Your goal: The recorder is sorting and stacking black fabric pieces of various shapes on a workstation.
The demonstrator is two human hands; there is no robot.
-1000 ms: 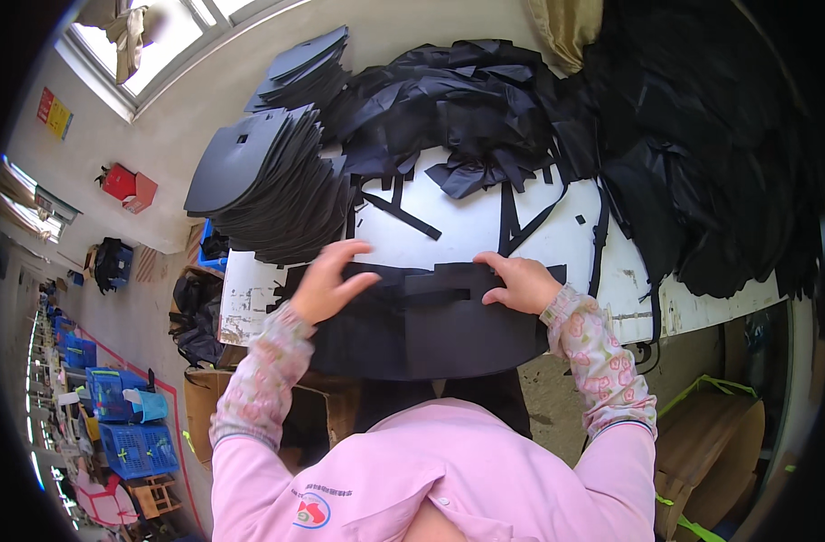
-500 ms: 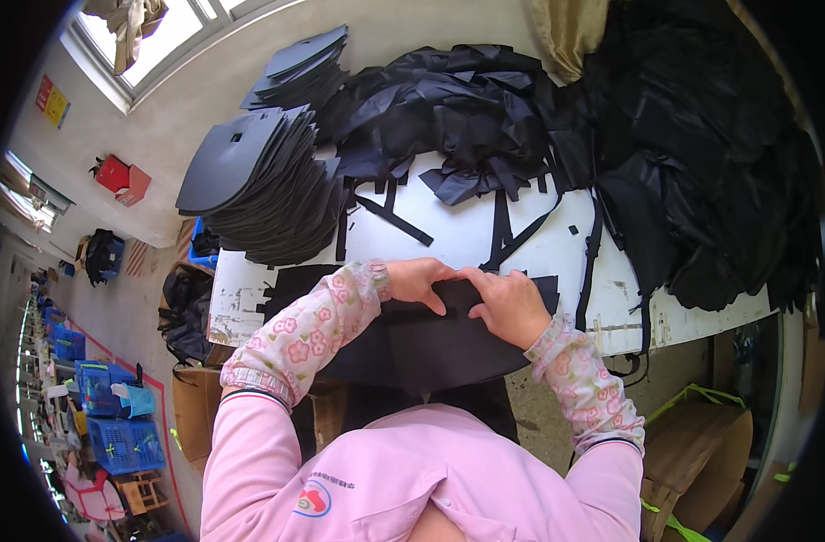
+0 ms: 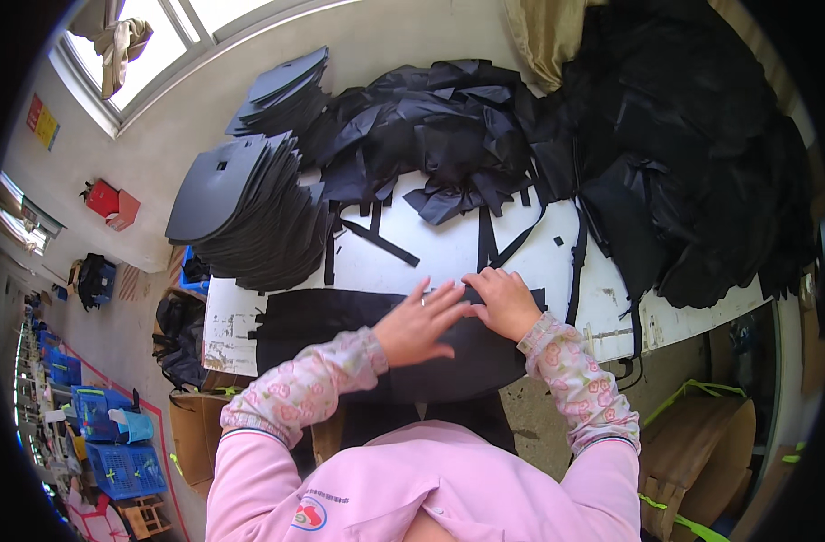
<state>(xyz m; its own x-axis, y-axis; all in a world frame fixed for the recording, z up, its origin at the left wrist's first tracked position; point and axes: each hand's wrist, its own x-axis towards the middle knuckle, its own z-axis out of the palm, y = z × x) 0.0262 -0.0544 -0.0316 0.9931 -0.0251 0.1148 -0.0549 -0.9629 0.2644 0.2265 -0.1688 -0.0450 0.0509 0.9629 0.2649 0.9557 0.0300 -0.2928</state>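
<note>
A wide black fabric panel (image 3: 322,316) lies along the near edge of the white table and hangs over it towards my lap. Over the middle of the panel is my left hand (image 3: 421,325), open, its fingers spread and pointing right, with a ring on one finger. My right hand (image 3: 507,305) rests on the panel's far right edge. Its fingers are bent, with the thumb apart from the forefinger, and no grip on the cloth shows. The fingertips of the two hands come close together. Flowered sleeve covers wrap both forearms.
Dark grey shaped sheets stand in a tall stack (image 3: 241,212) at the table's left, with a smaller stack (image 3: 286,86) behind. A heap of black fabric pieces (image 3: 431,126) with straps lies at the back. A larger black pile (image 3: 693,163) fills the right. Cardboard boxes (image 3: 702,443) stand below right.
My left hand has left the panel's far edge, drawn nearer me, and spread its fingers. The right hand stays at that edge. More of the panel's left part shows flat, and the view has shifted slightly.
</note>
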